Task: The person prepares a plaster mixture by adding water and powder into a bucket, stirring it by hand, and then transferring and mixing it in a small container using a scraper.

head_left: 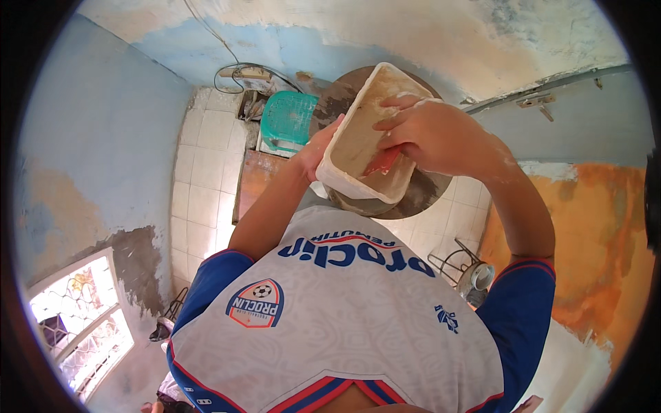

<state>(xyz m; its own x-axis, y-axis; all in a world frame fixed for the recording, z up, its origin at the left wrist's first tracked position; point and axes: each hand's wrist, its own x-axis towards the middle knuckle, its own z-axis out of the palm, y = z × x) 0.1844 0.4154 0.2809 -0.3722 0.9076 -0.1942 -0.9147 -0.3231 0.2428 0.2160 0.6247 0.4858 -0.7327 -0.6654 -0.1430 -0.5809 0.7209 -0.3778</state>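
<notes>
A white rectangular plastic tub (354,187), smeared with pale plaster, is tilted in front of my chest. At its left side my left hand (319,147) grips the wall and rim, its fingers partly hidden behind the tub. Inside, my right hand (435,132) is closed around a red flat scraper (382,162) held low against the tub's inner surface. White paste marks the right hand and wrist. Behind the tub is a round grey-brown tabletop (428,195) with wet, dark patches; whether the tub touches it I cannot tell.
A green plastic stool (288,118) stands left of the round top, near a brown board (260,177). A black cable (241,67) hangs along the patchy blue wall. At lower right, a metal rack (454,263) stands beside a pale container (482,277). White tiles (204,163) cover the floor.
</notes>
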